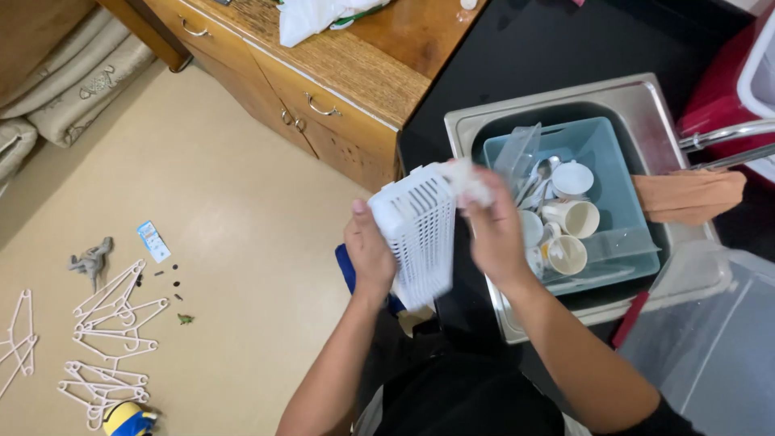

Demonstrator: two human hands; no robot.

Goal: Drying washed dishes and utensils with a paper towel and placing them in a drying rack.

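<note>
I hold a white slotted plastic basket [417, 234] upright in front of me, at the left edge of the steel sink [468, 121]. My left hand [367, 252] grips its left side. My right hand [492, 230] is against its right side, fingers closed on a small white cloth or sponge [472, 184] pressed at the basket's top corner; that part is blurred. In the sink sits a pale blue plastic tub [613, 161] holding several white cups [575, 218], spoons and a clear container.
A wooden cabinet [323, 89] with drawer handles stands to the left of the black counter [525, 48]. A tan cloth [690, 194] hangs by the tap. A clear plastic bin [710, 339] is at lower right. White hangers [109, 339] and small items lie on the floor.
</note>
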